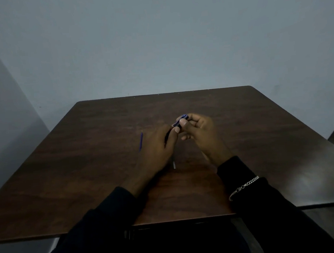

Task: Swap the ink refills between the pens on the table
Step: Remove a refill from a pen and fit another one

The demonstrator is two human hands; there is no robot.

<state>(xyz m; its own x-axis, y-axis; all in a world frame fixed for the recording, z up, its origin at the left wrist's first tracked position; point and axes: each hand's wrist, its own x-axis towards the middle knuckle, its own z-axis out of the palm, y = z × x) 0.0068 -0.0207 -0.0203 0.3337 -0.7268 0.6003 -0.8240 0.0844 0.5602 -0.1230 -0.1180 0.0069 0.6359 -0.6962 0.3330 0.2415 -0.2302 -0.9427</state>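
Dim grey-blue wall [156, 38] fills the upper half of the view, and below it a dark brown wooden table [86, 171] stretches toward the person, its near edge crossing the bottom of the picture. Light is low, so small details are hard to read.

Both hands are raised together over the middle of the table, with 1 pen [180, 120] held between them. The right hand [200, 130] takes the blue upper end, where a clip shows; its thumb and first fingers pinch that end, so this grip is narrow and closed on the pen. The left hand [157, 144] is seen from the back, its fingers curled round the darker lower part of the same pen with the thumb pressed on top, so this grip is also closed on the pen. The 2 thumbs lie just beside each other. Whether the pen is in 1 piece or 2 cannot be told.

A blue refill [141, 141], thin and straight, lies on the table just left of the left hand, apart from it and pointing away from the person. A slim grey piece [173, 164] lies on the table between the wrists, partly hidden under the left hand; whether it is a pen or a refill cannot be told.

Dark sleeves [112, 209] cover both forearms, and a silver chain bracelet [243, 187] sits over the right cuff.
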